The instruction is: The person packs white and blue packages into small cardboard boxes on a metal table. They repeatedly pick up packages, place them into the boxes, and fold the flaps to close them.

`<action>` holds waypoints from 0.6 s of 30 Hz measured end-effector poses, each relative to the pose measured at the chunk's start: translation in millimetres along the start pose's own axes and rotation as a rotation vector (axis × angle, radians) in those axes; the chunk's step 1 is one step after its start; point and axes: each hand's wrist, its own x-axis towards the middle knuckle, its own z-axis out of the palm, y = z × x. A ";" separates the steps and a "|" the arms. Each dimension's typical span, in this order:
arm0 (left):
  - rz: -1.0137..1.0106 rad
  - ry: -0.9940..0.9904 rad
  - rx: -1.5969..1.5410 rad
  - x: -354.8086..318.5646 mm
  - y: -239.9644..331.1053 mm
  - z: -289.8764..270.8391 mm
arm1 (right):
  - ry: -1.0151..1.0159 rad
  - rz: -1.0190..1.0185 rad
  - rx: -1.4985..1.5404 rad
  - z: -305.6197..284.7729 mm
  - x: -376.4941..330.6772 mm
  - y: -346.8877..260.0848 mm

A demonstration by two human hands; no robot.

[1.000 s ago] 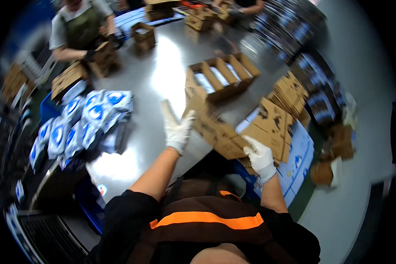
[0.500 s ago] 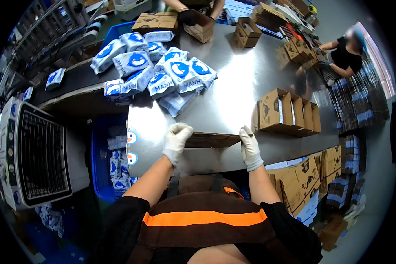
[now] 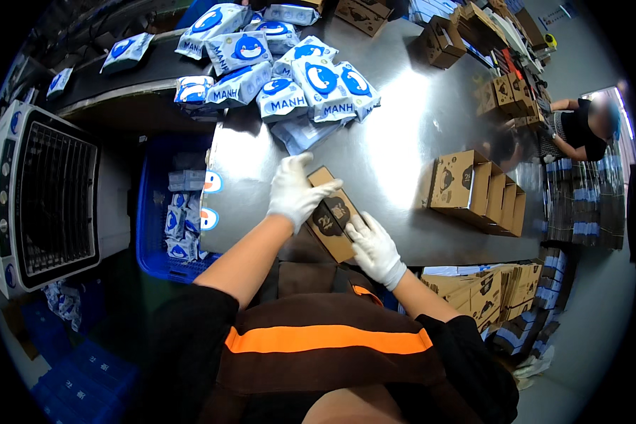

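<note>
A small brown cardboard box (image 3: 336, 220) with dark printing stands slanted between my hands at the table's near edge. My left hand (image 3: 297, 191), in a white glove, grips its upper left side, with a finger reaching across the top. On the lower right side my gloved right hand (image 3: 377, 249) holds the box, fingers laid along its face. The box's far side and its inside are hidden. Beyond my left hand lies a heap of white and blue soft packs (image 3: 318, 78) on the steel table (image 3: 396, 127).
Several open boxes (image 3: 473, 191) stand in a row at the right. Flat cartons (image 3: 480, 293) lean below the table's edge. A blue crate (image 3: 148, 240) with packs and an air cooler (image 3: 49, 198) are at the left. A co-worker (image 3: 579, 134) handles boxes at the far right.
The box has turned from lying crosswise to a slant, its printed face showing. My left hand has moved up and over it; my right hand has moved inward. The view has shifted.
</note>
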 end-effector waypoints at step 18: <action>-0.353 -0.050 -0.935 -2.1 -142.0 -43.5 | -0.690 0.162 -0.078 49.7 153.8 -94.2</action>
